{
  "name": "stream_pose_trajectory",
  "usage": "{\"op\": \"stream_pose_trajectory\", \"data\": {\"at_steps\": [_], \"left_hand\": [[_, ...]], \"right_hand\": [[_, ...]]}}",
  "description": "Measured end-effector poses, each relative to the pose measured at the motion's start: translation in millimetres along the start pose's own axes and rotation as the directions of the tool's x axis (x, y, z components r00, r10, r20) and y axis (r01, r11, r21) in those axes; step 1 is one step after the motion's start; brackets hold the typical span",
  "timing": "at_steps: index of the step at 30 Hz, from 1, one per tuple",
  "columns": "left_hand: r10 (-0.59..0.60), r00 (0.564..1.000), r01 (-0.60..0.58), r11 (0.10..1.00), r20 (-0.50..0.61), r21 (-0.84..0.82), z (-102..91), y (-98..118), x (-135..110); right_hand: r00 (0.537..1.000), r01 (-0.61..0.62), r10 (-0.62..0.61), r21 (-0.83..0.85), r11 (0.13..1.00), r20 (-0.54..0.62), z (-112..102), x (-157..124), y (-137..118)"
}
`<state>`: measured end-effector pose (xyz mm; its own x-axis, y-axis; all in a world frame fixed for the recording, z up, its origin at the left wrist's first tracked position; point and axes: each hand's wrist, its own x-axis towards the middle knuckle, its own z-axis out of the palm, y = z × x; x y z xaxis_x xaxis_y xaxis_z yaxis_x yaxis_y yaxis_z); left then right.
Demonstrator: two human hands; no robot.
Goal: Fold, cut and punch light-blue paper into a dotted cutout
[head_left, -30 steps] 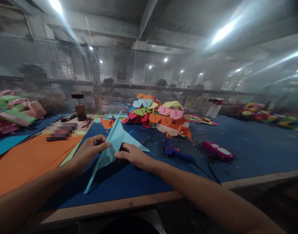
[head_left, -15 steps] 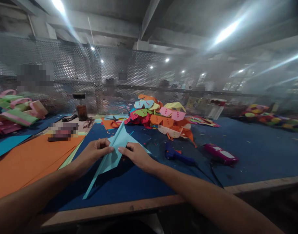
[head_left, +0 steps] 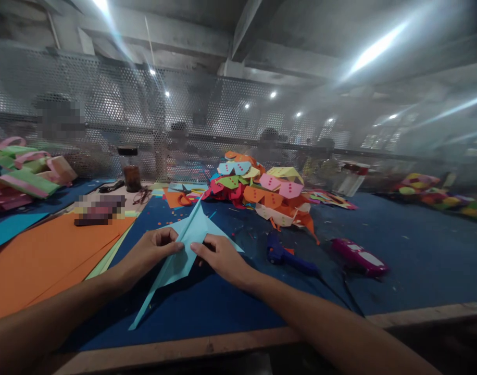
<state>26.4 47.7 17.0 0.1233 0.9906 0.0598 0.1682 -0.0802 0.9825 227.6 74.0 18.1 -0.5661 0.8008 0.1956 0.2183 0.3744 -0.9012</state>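
A light blue folded paper [head_left: 178, 256] with long pointed ends is held just above the blue table mat [head_left: 230, 307]. My left hand [head_left: 149, 252] pinches its left side, fingers closed on the fold. My right hand [head_left: 222, 256] pinches the paper from the right, thumb and fingers pressed on it. The two hands nearly touch at the paper's middle. One long tip points down toward the table's near edge, another points up and away.
Orange paper sheets [head_left: 47, 255] lie at left. A heap of colourful folded paper pieces [head_left: 262, 190] sits behind. A blue glue gun [head_left: 287, 255] and a magenta tool [head_left: 359, 256] lie at right. Orange scissors [head_left: 184, 199], a jar [head_left: 131, 177] and a mesh fence [head_left: 207, 114] stand behind.
The paper has come down lower and flatter toward the mat. Both hands keep their pinch and have moved closer together on it.
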Motion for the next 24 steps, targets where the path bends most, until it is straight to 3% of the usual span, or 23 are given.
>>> {"op": "stream_pose_trajectory", "data": {"at_steps": [5,15,24], "left_hand": [[0.019,1.0,-0.019,1.0,-0.009,-0.012,-0.5,-4.6,3.2],[0.095,0.995,-0.089,0.985,-0.028,0.149,-0.3,-5.7,3.5],[-0.013,1.0,0.014,0.998,-0.017,0.066,-1.6,-4.5,0.1]], "right_hand": [[1.0,-0.028,0.028,-0.027,0.999,-0.01,-0.4,0.3,2.0],[0.993,-0.121,0.121,-0.104,0.987,-0.006,2.3,-5.6,2.7],[0.986,-0.163,0.165,-0.077,0.984,0.03,0.0,-9.4,5.6]]}}
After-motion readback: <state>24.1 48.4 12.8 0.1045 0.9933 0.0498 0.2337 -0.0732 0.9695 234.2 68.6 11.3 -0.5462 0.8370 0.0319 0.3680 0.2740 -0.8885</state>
